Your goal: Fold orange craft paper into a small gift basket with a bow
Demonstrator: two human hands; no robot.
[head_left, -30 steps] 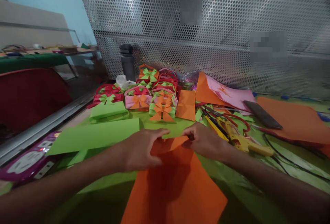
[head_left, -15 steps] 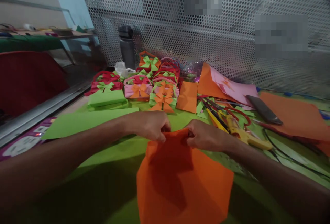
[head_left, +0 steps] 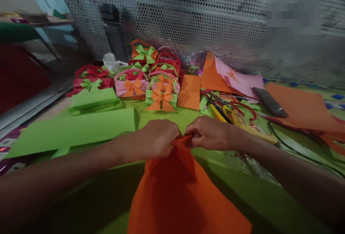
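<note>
An orange paper sheet [head_left: 175,198] stretches from the bottom of the head view up to my two hands, its far end narrow and folded. My left hand [head_left: 161,137] is closed on the left side of that end. Close beside it, my right hand [head_left: 206,133] pinches the right side, with only a small gap between the fists. Both sets of fingertips are partly hidden by the knuckles and the paper. Beyond my hands stand small paper gift bags with bows, among them a green one with an orange bow [head_left: 161,99].
A green paper sheet [head_left: 72,129] and a folded green paper piece [head_left: 94,99] lie left. Scissors [head_left: 219,108], a yellow glue gun [head_left: 242,120], a dark phone [head_left: 269,101] and orange sheets [head_left: 299,104] lie right. A dark bottle [head_left: 114,32] stands before the perforated metal panel [head_left: 188,14].
My hands have come closer together, and the orange paper's held end has narrowed between them. The camera view has shifted, so the background sits higher and farther left.
</note>
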